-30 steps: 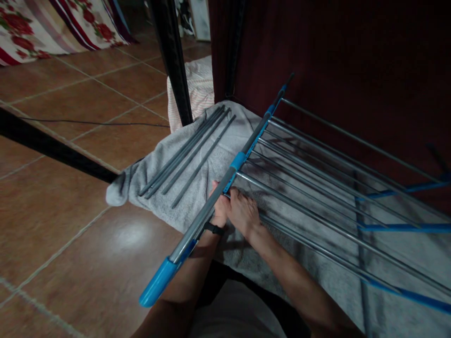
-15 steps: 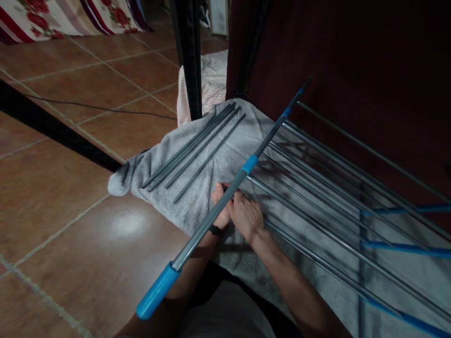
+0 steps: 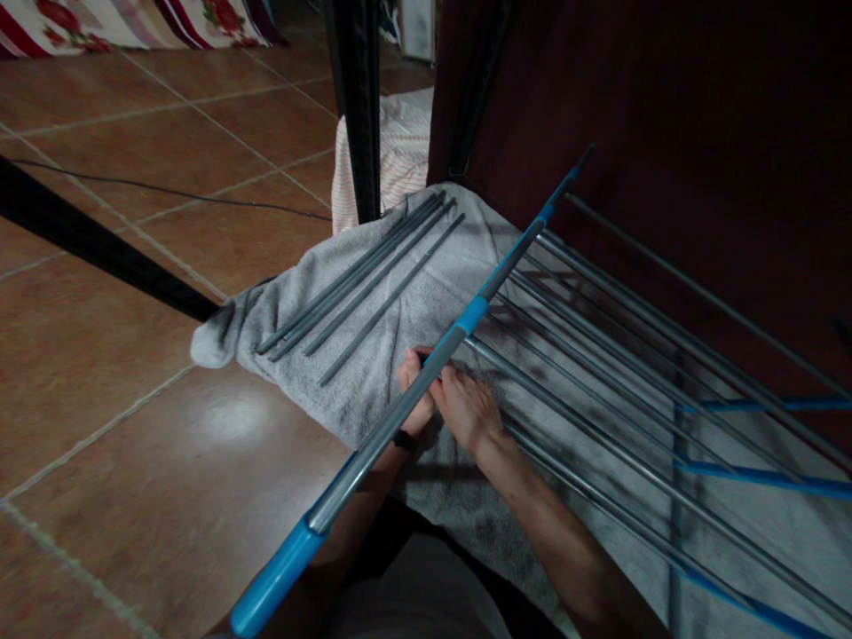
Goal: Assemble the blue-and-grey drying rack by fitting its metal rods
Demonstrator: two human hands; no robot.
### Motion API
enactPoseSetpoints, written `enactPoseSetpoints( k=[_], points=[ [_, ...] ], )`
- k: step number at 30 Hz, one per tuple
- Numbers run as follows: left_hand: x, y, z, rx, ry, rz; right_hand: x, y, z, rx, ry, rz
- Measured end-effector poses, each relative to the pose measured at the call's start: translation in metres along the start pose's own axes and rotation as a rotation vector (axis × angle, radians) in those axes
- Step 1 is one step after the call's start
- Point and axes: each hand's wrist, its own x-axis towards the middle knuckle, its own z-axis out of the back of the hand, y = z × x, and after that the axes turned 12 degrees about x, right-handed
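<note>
Low in front of me, a long grey metal tube [image 3: 373,448] with blue sleeves and a blue end grip [image 3: 280,577] crosses the view slantwise above both hands. My left hand [image 3: 414,399] is closed underneath it, its fingertips partly hidden. Close against it, my right hand [image 3: 469,408] is closed too, fingers bent inward. A small dark bit shows between the fingers; the tube covers most of it, so I cannot make out what it is. Several metal bars [image 3: 599,395] of a rack-like frame with blue parts extend to the right from beneath the tube.
A grey towel [image 3: 373,311] lies under the frame, with several thin loose rods [image 3: 376,324] on its left part. Black posts [image 3: 356,115] and a slanting black bar [image 3: 113,248] stand around. A cable [image 3: 179,189] crosses the tiled floor [image 3: 126,390]. A dark red panel [image 3: 639,106] rises behind.
The view has shifted slightly, and the tube's blue grip now sits lower and further left. Both hands stay together in nearly the same pose.
</note>
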Motion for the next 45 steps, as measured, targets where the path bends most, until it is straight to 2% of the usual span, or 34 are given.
enactPoseSetpoints(
  k=[4,7,22,30,36,45],
  points=[
    [0.002,-0.002,0.0,0.007,0.108,-0.081,0.003,-0.005,0.003,0.022,0.037,0.066],
    [0.004,-0.003,-0.002,0.014,0.126,-0.116,0.003,-0.008,0.0,0.055,0.016,0.091],
    [0.009,0.01,-0.007,-0.006,0.091,-0.141,-0.003,-0.006,-0.002,0.09,-0.024,0.079],
    [0.007,0.005,-0.006,0.002,0.101,-0.147,0.0,-0.01,0.0,0.139,0.002,0.08],
    [0.009,0.01,-0.007,0.0,0.071,-0.119,0.002,-0.011,0.002,0.129,0.057,0.049],
    [0.009,0.009,-0.007,-0.026,0.03,-0.033,0.003,-0.01,0.006,0.156,0.058,0.038]
  ],
)
